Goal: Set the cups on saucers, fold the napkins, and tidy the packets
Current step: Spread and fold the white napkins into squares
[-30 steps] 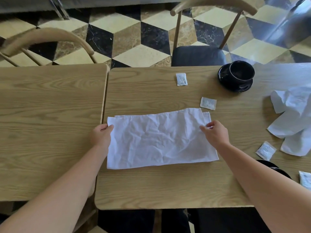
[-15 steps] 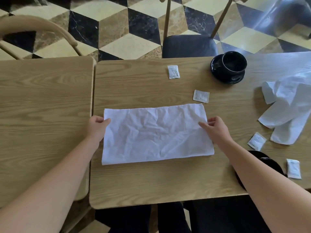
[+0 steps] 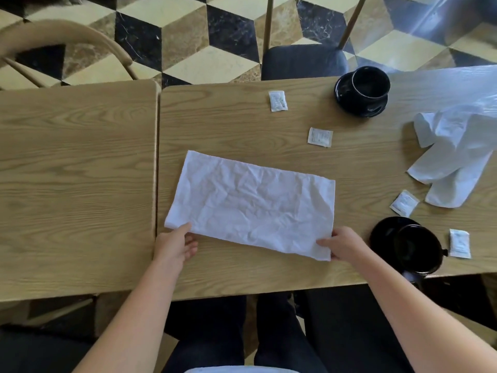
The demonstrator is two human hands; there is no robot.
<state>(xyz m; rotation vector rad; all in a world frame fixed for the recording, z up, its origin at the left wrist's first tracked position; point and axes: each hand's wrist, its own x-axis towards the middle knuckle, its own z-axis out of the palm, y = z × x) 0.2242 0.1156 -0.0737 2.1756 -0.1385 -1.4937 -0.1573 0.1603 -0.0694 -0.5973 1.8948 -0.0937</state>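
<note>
A creased white napkin (image 3: 252, 203), folded into a long rectangle, lies flat on the wooden table (image 3: 242, 275). My left hand (image 3: 174, 244) pinches its near left corner and my right hand (image 3: 341, 244) pinches its near right corner. A second white napkin (image 3: 454, 154) lies crumpled at the right. One black cup (image 3: 369, 83) stands on a black saucer (image 3: 357, 109) at the back. Another black cup (image 3: 418, 249) sits on a saucer (image 3: 382, 231) near the front right edge. Several white packets lie scattered, among them ones at the back (image 3: 277, 100), the middle (image 3: 320, 136) and the right (image 3: 404, 203).
A second wooden table (image 3: 75, 184) adjoins on the left with a narrow gap between. Two wooden chairs stand beyond the tables, one at the left (image 3: 67, 36) and one with a dark seat (image 3: 304, 60). My dark-trousered legs show below the table edge.
Both hands slid from the napkin's short side edges down to its near corners. The napkin now lies slightly skewed, and the view has tilted further downward.
</note>
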